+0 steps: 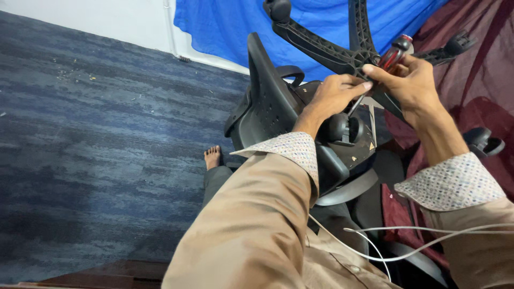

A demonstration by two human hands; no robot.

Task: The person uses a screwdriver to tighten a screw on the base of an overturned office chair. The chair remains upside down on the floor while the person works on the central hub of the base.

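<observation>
A black office chair (267, 101) lies overturned in front of me, its star-shaped wheel base (332, 51) pointing up. My right hand (409, 83) grips a screwdriver with a red and black handle (395, 52), and its metal shaft (355, 106) slants down towards the mechanism under the seat. My left hand (332, 96) rests on the chair's underside, with its fingertips pinching the shaft near my right hand.
Blue-grey carpet (96, 134) covers the floor to the left. A blue cloth (225, 27) hangs behind the chair, and dark red fabric (482, 75) lies on the right. My bare foot (212, 157) sits beside the chair back. White cables (407, 241) cross my lap.
</observation>
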